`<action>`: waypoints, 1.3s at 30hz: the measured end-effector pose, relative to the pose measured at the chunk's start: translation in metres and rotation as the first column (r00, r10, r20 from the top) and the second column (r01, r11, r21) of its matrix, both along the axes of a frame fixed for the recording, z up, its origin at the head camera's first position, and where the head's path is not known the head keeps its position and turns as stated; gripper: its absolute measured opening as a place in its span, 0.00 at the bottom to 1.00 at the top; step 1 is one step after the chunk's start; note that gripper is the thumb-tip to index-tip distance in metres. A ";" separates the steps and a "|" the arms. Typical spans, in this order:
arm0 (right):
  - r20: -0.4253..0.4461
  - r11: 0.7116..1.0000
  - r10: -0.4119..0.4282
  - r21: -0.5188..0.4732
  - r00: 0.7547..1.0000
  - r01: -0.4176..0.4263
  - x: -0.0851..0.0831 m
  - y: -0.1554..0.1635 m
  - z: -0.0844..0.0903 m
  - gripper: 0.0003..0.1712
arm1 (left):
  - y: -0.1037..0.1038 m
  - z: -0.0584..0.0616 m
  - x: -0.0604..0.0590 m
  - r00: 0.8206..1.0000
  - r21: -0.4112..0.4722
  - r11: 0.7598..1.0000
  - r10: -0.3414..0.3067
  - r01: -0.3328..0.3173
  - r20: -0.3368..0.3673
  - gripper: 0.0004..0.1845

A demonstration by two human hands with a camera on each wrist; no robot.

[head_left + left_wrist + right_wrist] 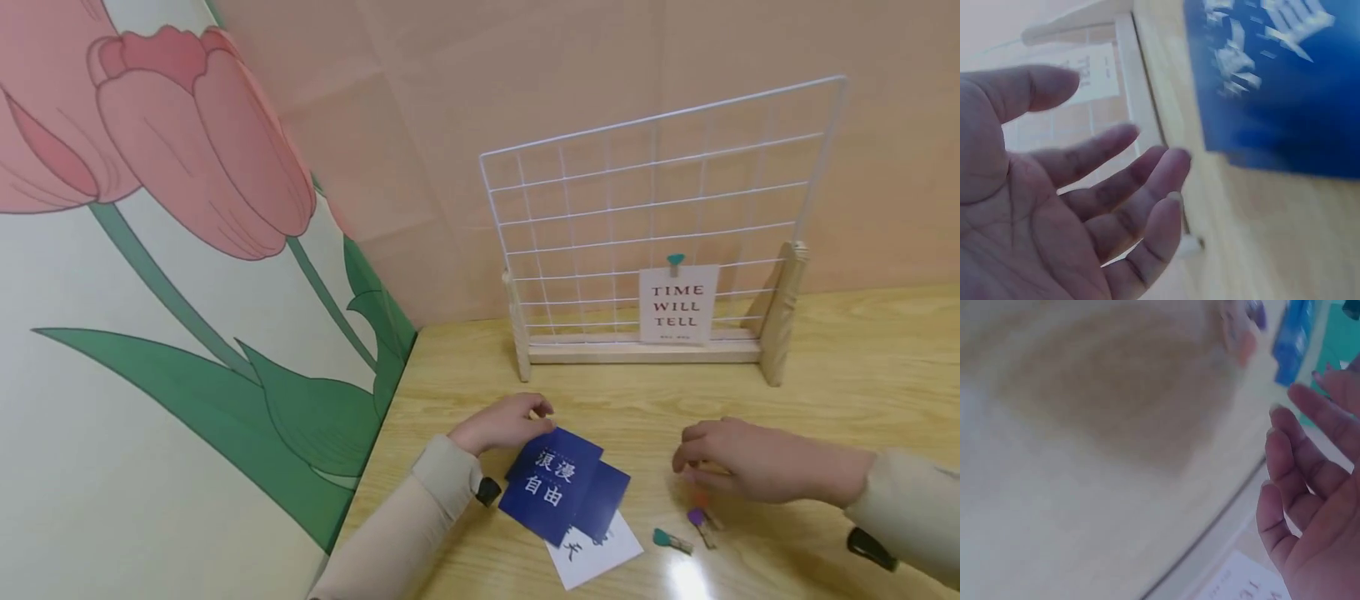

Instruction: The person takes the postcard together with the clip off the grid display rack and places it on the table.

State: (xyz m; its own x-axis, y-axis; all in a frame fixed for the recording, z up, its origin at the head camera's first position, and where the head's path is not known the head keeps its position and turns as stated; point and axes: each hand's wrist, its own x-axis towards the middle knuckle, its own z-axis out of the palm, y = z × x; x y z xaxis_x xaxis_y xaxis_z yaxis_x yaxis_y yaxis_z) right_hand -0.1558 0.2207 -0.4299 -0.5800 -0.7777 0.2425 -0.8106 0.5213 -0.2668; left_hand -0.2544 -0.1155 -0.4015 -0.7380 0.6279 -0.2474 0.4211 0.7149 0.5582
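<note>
Two hands low over a wooden table, each near its own small heap. Left hand at the top corner of the upper blue card, touching or just above it, cannot tell which; in the left wrist view the palm bare, fingers loosely spread and only lightly bent, nothing gripped. Blue cards fanned in an overlapping stack, a second blue card peeking out to the right and a white card beneath, likely so that each one can be picked off by a free corner. Right hand knuckles up over the clips, fingers bent downward toward the table; from the right wrist view fingers loose and apart, nothing visibly pinched, though blur hides the fingertips. Just in front of it a purple clip and a teal clip, lying flat and well within reach. Farther back, a white wire grid upright in a wooden stand, one white card reading TIME WILL TELL hung low on it by a teal clip, most squares of the grid bare. Open tabletop between hands and stand; table's left edge close beside the left sleeve, against a tulip-printed wall, so little room on that side and plenty to the right.
</note>
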 end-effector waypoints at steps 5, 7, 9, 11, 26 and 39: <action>-0.049 0.989 -0.147 0.004 0.988 0.147 -0.017 0.001 0.028 0.06 | 0.028 0.018 -0.004 0.999 0.109 0.994 -0.013 0.017 -0.042 0.24; -0.064 0.977 -0.213 0.008 0.975 0.214 -0.024 0.001 0.040 0.08 | 0.040 0.024 -0.005 1.000 0.145 0.989 0.012 -0.008 -0.023 0.25; -0.091 0.960 -0.278 0.004 0.956 0.280 -0.031 0.002 0.050 0.09 | 0.052 0.028 -0.007 0.999 0.178 0.983 0.039 -0.038 -0.005 0.26; -0.098 0.939 -0.342 0.003 0.935 0.344 -0.038 0.005 0.061 0.10 | 0.063 0.031 -0.011 0.998 0.218 0.974 0.068 -0.068 0.008 0.27; -0.098 0.803 -0.596 -0.070 0.797 0.592 -0.079 0.026 0.110 0.26 | 0.129 0.034 -0.031 0.990 0.357 0.923 0.125 -0.140 0.065 0.33; -0.009 0.764 -0.644 -0.033 0.765 0.644 -0.099 0.032 0.121 0.32 | 0.163 0.028 -0.042 0.975 0.407 0.889 0.163 -0.212 0.152 0.32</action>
